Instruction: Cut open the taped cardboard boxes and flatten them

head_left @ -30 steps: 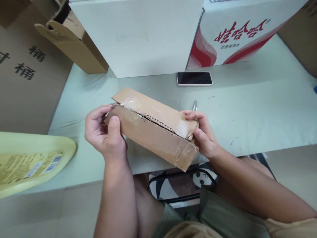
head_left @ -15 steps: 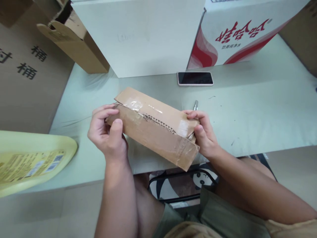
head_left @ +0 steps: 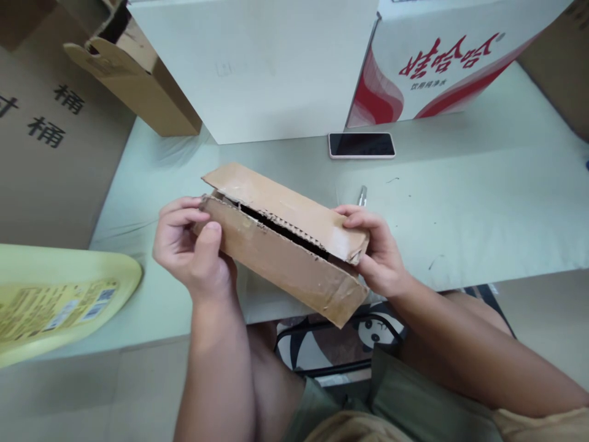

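Between my hands is a long brown cardboard box (head_left: pixel 285 252), tilted above the table's front edge. A dark gap runs along its top between the flap and the front wall, and the flap's torn edge shows corrugation. My left hand (head_left: pixel 191 245) is closed round the box's left end, thumb on the front side. Round the right end my right hand (head_left: pixel 375 245) is closed, with fingers on top of the flap and the thumb partly hidden at the corner. What is inside the box cannot be seen.
On the pale green table (head_left: pixel 483 202) lie a phone (head_left: pixel 362 145) and a small metallic object (head_left: pixel 362 195), partly hidden by my right hand. White cartons (head_left: pixel 267 73) stand behind. A yellow bottle (head_left: pixel 69 301) is at left, near an open brown box (head_left: pixel 151 80).
The seam along the box top has opened into a dark gap, the flap lifting away from the front wall. My left hand has shifted slightly left with its end.
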`<action>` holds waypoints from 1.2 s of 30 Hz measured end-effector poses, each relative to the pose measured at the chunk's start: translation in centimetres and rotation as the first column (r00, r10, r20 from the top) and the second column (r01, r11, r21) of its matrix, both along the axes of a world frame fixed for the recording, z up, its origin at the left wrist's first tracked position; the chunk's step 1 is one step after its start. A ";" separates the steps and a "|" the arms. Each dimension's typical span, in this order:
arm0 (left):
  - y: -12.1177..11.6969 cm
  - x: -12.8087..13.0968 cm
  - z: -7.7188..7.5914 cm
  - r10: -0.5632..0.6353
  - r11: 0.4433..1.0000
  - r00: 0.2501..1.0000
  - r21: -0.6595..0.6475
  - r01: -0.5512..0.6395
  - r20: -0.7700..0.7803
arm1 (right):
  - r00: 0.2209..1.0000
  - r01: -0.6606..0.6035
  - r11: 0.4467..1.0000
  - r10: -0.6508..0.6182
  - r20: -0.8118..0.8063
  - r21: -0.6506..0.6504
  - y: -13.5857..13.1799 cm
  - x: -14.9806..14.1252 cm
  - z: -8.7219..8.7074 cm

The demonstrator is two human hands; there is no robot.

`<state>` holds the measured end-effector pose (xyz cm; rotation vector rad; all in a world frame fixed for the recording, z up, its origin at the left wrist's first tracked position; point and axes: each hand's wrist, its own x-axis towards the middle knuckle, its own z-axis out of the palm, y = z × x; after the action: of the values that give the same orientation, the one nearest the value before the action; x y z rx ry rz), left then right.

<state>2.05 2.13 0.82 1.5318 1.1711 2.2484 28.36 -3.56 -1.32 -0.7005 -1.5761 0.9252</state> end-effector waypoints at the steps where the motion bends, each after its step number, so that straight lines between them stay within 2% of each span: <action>1: 0.0 0.0 -0.1 -0.001 1.000 1.000 -0.011 0.001 -0.010 | 1.000 0.009 1.000 -0.009 -0.010 0.000 0.0 0.0 0.0; 7: -0.3 0.1 -0.3 0.011 0.997 0.997 -0.076 -0.016 -0.071 | 0.999 -0.003 1.000 0.003 -0.045 -0.011 0.0 -0.2 0.1; 14: -0.3 0.3 -0.1 0.020 0.997 0.993 -0.065 -0.028 -0.113 | 0.996 0.067 0.986 -0.074 -0.042 -0.156 -0.1 -0.3 0.3; 18: -0.3 0.1 -0.6 0.015 0.998 0.997 -0.065 -0.020 -0.080 | 0.994 0.045 0.988 -0.059 -0.094 -0.148 -0.2 -0.5 0.1; 21: -0.5 -0.1 -0.8 0.022 0.991 0.996 -0.132 -0.034 -0.090 | 0.992 0.047 0.984 -0.066 -0.103 -0.173 -0.2 -0.5 -0.1; 26: -0.9 -0.1 -0.8 0.033 0.971 0.977 -0.226 -0.082 -0.213 | 0.995 0.059 0.982 -0.073 -0.074 -0.179 -0.3 -0.5 0.0; 31: -0.7 -0.1 -0.8 0.003 0.976 0.989 -0.215 -0.034 -0.146 | 0.995 0.044 0.988 -0.057 -0.083 -0.150 -0.2 -0.5 0.1; 36: -0.7 -0.1 -0.7 0.018 0.966 0.990 -0.254 -0.054 -0.143 | 0.996 0.048 0.980 -0.061 -0.063 -0.191 -0.1 -0.5 0.2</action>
<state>1.98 1.39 0.14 1.5936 1.4752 1.9416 27.84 -3.71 -1.11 -0.8328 -1.4139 1.0565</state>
